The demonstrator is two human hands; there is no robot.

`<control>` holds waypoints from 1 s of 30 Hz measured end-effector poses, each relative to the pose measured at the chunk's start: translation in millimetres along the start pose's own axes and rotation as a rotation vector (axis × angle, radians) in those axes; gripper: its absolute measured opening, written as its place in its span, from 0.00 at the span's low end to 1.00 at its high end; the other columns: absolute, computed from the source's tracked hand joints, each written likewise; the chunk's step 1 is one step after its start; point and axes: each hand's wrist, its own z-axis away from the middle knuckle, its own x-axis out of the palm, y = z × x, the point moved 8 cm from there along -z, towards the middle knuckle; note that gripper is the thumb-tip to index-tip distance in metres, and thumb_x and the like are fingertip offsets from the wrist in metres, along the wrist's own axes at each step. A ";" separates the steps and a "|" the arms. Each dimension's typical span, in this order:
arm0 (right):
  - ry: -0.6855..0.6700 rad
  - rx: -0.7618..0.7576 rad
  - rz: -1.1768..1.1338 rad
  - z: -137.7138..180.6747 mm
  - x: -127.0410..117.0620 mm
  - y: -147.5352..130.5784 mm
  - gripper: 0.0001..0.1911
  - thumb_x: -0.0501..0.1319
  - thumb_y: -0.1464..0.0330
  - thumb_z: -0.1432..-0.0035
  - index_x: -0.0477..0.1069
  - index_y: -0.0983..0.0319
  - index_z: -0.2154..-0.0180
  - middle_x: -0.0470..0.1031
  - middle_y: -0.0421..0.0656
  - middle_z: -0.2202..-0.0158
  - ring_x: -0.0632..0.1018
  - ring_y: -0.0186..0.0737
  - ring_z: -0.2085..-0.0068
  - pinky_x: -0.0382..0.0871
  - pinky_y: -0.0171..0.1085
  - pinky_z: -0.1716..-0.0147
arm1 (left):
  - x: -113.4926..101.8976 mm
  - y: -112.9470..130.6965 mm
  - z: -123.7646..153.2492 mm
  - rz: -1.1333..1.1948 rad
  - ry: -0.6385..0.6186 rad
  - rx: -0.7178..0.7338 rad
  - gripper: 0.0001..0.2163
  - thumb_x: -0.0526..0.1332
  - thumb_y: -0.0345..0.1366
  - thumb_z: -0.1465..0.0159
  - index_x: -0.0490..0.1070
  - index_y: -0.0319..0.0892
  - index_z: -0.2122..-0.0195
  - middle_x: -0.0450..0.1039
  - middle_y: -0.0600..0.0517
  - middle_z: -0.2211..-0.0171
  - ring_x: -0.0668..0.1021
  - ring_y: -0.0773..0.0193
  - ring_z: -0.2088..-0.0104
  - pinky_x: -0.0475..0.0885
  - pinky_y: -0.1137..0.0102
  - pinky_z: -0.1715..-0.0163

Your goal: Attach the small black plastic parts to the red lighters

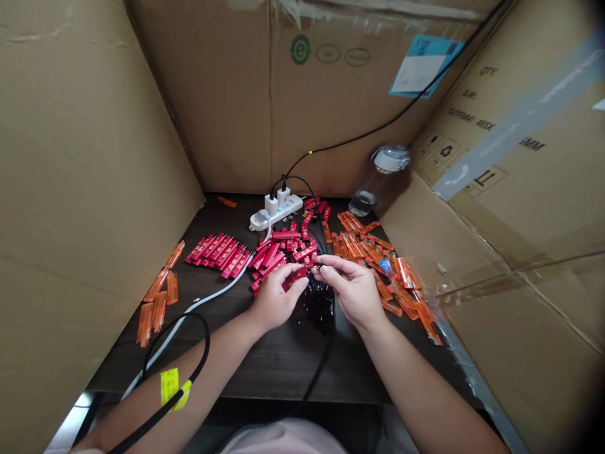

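My left hand (278,294) is closed around a red lighter (297,275), its end pointing to the right. Fingertips of my right hand (352,289) are pinched at that end, on a small dark piece too tiny to name. Under both hands lies a heap of small shiny black parts (317,301). Behind my left hand spreads a loose pile of red lighters (270,255). Further left, several more red lighters (220,252) lie side by side in a slanted row. Orange translucent lighters (352,244) are scattered to the right of my right hand.
A white power strip (276,212) with plugged-in chargers sits at the back. A clear bottle (378,180) stands at the back right. Cardboard walls (227,94) enclose the dark table (274,366). A white cable (212,294) and black cables (326,353) cross it. More orange lighters (158,302) lie left.
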 end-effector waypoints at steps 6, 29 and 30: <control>0.065 -0.174 0.213 6.0 -1.3 -11.2 0.10 0.71 0.67 0.54 0.79 0.61 0.66 0.81 0.43 0.65 0.81 0.41 0.64 0.77 0.43 0.59 | -3.0 25.2 7.5 -0.341 0.072 0.289 0.11 0.58 0.34 0.37 0.71 0.41 0.54 0.76 0.46 0.57 0.77 0.60 0.55 0.72 0.65 0.54; 0.010 -0.483 0.455 22.3 17.2 -35.8 0.04 0.67 0.71 0.49 0.80 0.56 0.68 0.81 0.44 0.64 0.80 0.44 0.61 0.76 0.45 0.57 | -4.4 34.3 10.6 -0.362 0.085 0.367 0.11 0.58 0.35 0.36 0.72 0.43 0.53 0.77 0.46 0.57 0.78 0.60 0.56 0.72 0.65 0.54; 0.005 -0.486 0.458 22.3 17.3 -36.0 0.04 0.67 0.70 0.48 0.80 0.56 0.68 0.81 0.44 0.64 0.80 0.44 0.61 0.76 0.45 0.57 | -4.4 33.6 10.4 -0.350 0.083 0.362 0.11 0.58 0.35 0.36 0.72 0.43 0.53 0.77 0.46 0.57 0.78 0.60 0.56 0.73 0.65 0.54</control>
